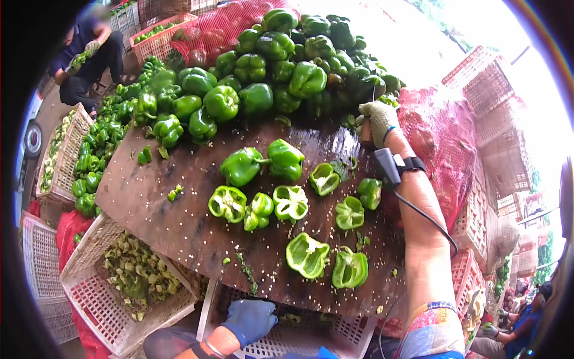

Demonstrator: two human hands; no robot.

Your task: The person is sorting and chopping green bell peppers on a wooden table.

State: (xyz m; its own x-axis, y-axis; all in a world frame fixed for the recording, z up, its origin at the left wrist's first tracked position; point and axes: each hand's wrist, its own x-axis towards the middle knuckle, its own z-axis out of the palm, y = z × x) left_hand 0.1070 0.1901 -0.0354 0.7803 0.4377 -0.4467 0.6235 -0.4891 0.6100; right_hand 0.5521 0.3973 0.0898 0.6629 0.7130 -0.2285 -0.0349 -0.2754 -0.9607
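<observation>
We are clenching our right hand (379, 119) against the pepper pile (287, 66) and resting our left hand (251, 320), half-open, on a crate (335, 338). Two whole peppers (241, 166) and eight halves (307, 255) are lying left of the right hand.

Your left hand (251, 320) wears blue, your right hand (379, 119) speckled grey; the peppers (281, 72) are green, the board (179, 221) brown, the sack (442, 137) red.
</observation>
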